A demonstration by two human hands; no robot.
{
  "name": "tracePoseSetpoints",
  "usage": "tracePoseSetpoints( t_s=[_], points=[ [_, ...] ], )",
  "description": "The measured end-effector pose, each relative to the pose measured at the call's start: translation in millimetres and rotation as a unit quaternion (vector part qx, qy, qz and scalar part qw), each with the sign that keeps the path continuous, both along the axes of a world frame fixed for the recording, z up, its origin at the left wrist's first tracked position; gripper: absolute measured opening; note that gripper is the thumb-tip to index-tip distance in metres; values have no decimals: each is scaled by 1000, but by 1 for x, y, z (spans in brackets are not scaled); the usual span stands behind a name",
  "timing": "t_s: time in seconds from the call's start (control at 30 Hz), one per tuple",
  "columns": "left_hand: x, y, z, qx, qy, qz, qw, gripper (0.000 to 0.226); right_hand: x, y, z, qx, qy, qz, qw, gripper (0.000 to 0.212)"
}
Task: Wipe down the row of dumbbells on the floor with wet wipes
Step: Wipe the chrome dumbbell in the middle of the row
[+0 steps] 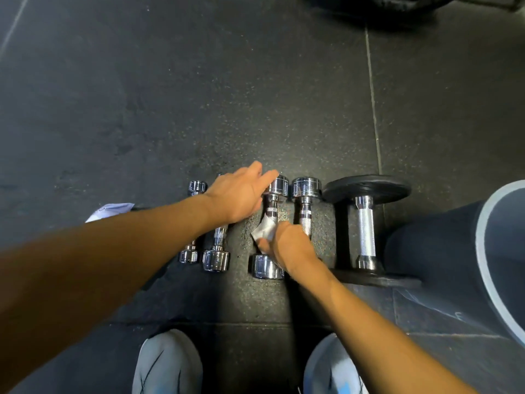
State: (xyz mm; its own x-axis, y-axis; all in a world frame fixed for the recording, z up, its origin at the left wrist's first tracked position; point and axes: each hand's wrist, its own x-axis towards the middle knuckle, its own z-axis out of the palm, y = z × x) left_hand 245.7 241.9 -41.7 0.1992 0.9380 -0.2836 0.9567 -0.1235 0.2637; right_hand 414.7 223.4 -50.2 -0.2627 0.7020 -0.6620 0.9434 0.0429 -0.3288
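Observation:
Several dumbbells lie side by side on the black rubber floor. From the left: a small chrome dumbbell (189, 251), a second chrome dumbbell (216, 258), a third chrome dumbbell (270, 265), a fourth chrome dumbbell (305, 189) and a large black-plate dumbbell (365, 223). My left hand (240, 194) reaches across with straight fingers touching the far head of the third dumbbell. My right hand (287, 243) pinches a white wet wipe (264, 230) against that dumbbell's handle, hiding the lower part of the handle.
A pale wipes packet (110, 210) lies on the floor at the left, partly behind my left forearm. My two light shoes (167, 362) stand at the bottom edge. My right knee in dark shorts (454, 251) is beside the black dumbbell. Dark equipment (383, 7) sits at the top.

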Motion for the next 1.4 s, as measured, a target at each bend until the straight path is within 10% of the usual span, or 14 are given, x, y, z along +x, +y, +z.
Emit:
tracePoseSetpoints(
  t_s=[0.27,0.53,0.7,0.9,1.07,1.2,1.4],
  points=[
    [-7,31,-2,-63,-115,33,991,23,2,5,-7,0,9,2,1000,48],
    [-20,34,-3,-65,-59,10,996,35,-16,27,-10,-3,101,-63,993,52],
    [-22,35,-4,-79,-64,19,995,40,-8,6,-6,-54,-17,70,996,56],
    [-17,33,-2,-81,-68,42,994,42,-14,40,-3,-31,142,-144,979,34],
    [-17,34,-5,-91,-51,60,993,38,-5,7,5,-12,-25,87,996,51],
    [-18,33,-6,-88,-49,59,993,35,13,-41,11,123,32,103,987,33],
    [-16,34,-3,-99,-48,61,992,30,38,-111,-19,305,0,226,925,63]
  ],
)
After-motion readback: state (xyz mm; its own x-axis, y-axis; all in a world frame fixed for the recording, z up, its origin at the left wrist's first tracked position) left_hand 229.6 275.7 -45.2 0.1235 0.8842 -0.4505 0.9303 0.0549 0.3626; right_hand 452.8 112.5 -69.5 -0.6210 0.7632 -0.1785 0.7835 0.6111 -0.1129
